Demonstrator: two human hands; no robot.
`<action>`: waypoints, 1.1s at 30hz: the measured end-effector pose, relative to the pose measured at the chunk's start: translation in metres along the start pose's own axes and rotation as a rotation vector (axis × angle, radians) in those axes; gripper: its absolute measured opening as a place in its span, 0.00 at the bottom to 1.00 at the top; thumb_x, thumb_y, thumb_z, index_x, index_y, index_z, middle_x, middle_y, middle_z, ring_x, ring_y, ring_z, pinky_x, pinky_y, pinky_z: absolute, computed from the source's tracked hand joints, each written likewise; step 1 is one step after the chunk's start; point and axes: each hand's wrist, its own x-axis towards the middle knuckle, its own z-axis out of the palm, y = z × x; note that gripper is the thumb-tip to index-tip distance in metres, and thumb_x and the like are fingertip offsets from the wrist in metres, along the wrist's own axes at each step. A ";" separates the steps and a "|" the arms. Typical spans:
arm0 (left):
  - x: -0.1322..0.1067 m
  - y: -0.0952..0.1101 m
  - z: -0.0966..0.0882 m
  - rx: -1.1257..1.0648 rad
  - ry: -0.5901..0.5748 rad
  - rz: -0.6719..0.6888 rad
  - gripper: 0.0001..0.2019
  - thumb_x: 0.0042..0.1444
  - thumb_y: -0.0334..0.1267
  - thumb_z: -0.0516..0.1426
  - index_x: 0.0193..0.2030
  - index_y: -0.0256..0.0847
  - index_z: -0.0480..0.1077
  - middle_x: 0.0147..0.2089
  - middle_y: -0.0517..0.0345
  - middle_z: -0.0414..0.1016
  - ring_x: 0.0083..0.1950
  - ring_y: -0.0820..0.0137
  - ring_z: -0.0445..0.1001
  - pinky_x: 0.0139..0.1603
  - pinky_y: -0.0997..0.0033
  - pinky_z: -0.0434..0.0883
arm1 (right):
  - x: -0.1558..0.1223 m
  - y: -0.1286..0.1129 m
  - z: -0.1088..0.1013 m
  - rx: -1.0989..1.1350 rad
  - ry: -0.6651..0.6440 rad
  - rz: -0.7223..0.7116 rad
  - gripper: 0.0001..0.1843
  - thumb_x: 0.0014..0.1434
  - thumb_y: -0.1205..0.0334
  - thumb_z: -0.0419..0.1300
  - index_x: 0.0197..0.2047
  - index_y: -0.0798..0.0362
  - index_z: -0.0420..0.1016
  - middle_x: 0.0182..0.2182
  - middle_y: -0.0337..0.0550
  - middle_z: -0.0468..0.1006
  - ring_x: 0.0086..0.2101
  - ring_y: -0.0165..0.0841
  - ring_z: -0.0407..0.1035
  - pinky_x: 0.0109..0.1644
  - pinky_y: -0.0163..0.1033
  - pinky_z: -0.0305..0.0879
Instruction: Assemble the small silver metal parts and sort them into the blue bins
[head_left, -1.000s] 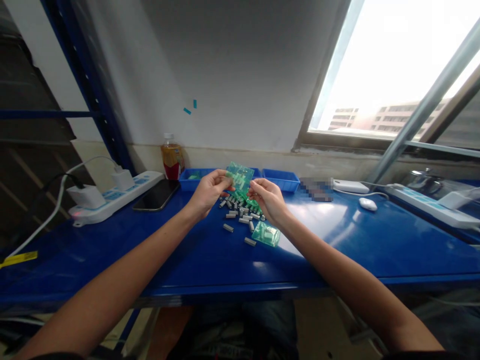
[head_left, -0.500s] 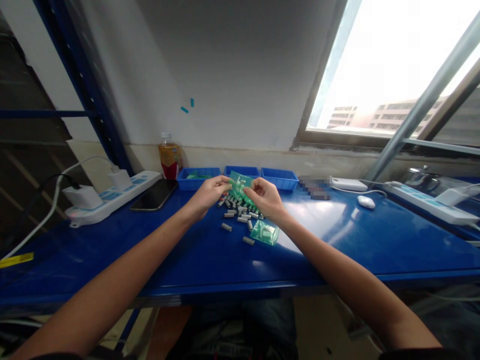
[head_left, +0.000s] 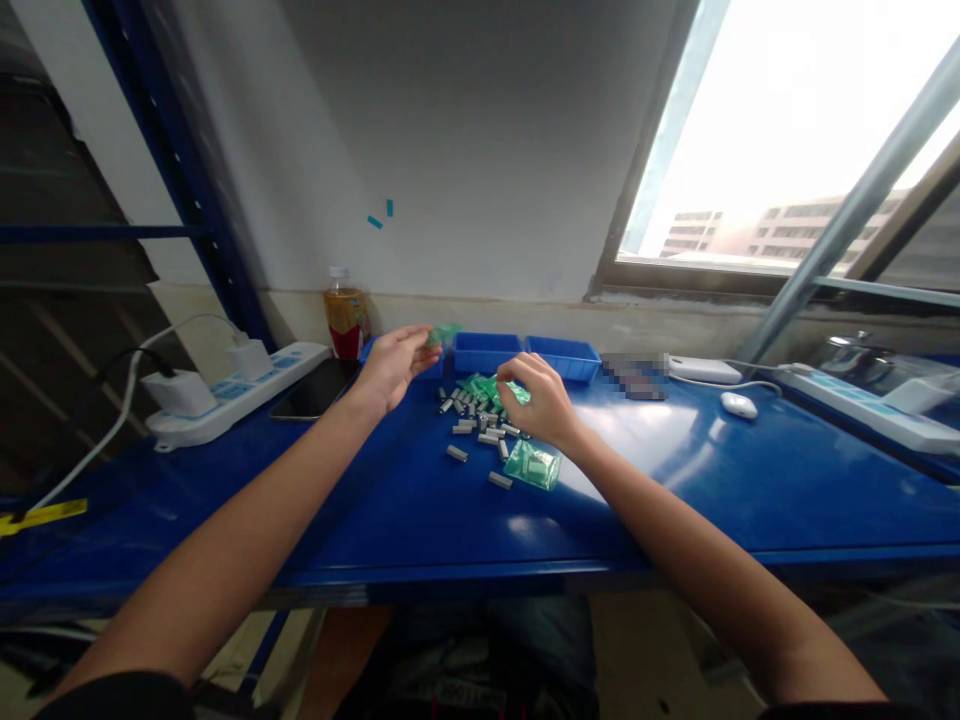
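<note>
My left hand (head_left: 394, 362) is raised over the left blue tray (head_left: 433, 366) and pinches a small green plastic bag (head_left: 442, 332) at its fingertips. My right hand (head_left: 538, 398) is curled over a heap of green bags (head_left: 486, 388) on the blue table (head_left: 300, 490), its fingers closed on one of them. Several small grey cylinders (head_left: 480, 430) lie scattered in front of the heap. A filled green bag (head_left: 532, 464) lies flat just below my right wrist.
Two more blue trays (head_left: 486, 351) (head_left: 562, 357) stand at the back. A drink bottle (head_left: 343, 312), a black phone (head_left: 311, 388) and a white power strip (head_left: 225, 392) are at the left. A white mouse (head_left: 739, 405) and another power strip (head_left: 862, 410) are at the right.
My hands have parted. The left hand carried a green bag left and back toward the left tray. The right hand dropped onto the heap of bags.
</note>
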 end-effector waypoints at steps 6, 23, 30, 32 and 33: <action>0.008 -0.018 -0.020 0.651 -0.163 0.048 0.23 0.50 0.54 0.58 0.47 0.41 0.72 0.25 0.53 0.77 0.21 0.67 0.71 0.27 0.71 0.66 | 0.001 0.014 -0.004 -0.051 0.059 0.179 0.10 0.49 0.69 0.50 0.19 0.50 0.55 0.19 0.38 0.64 0.26 0.33 0.59 0.35 0.38 0.54; 0.029 -0.046 0.005 0.902 -0.004 0.426 0.08 0.51 0.41 0.57 0.32 0.38 0.72 0.34 0.52 0.77 0.35 0.65 0.74 0.38 0.70 0.67 | 0.001 0.015 0.007 0.186 -0.111 0.450 0.06 0.51 0.61 0.54 0.25 0.53 0.68 0.22 0.37 0.69 0.27 0.31 0.62 0.33 0.36 0.55; -0.037 -0.021 0.019 0.917 -0.264 0.951 0.06 0.58 0.36 0.53 0.35 0.38 0.70 0.37 0.55 0.71 0.39 0.69 0.71 0.41 0.71 0.67 | 0.006 -0.008 0.014 0.866 -0.062 0.805 0.22 0.54 0.43 0.53 0.27 0.55 0.69 0.21 0.38 0.69 0.23 0.29 0.63 0.26 0.34 0.54; -0.045 -0.022 0.025 0.919 -0.363 0.963 0.07 0.59 0.36 0.52 0.37 0.38 0.71 0.40 0.53 0.71 0.42 0.68 0.70 0.44 0.70 0.67 | 0.006 -0.006 0.016 0.798 0.016 0.785 0.16 0.53 0.49 0.55 0.25 0.54 0.66 0.21 0.37 0.68 0.22 0.28 0.62 0.26 0.34 0.55; -0.046 -0.022 0.026 0.922 -0.392 0.928 0.08 0.59 0.38 0.53 0.37 0.38 0.71 0.40 0.53 0.72 0.43 0.67 0.71 0.46 0.69 0.66 | 0.005 -0.004 0.016 0.712 0.058 0.738 0.14 0.53 0.52 0.55 0.24 0.53 0.65 0.20 0.36 0.67 0.22 0.28 0.62 0.27 0.34 0.55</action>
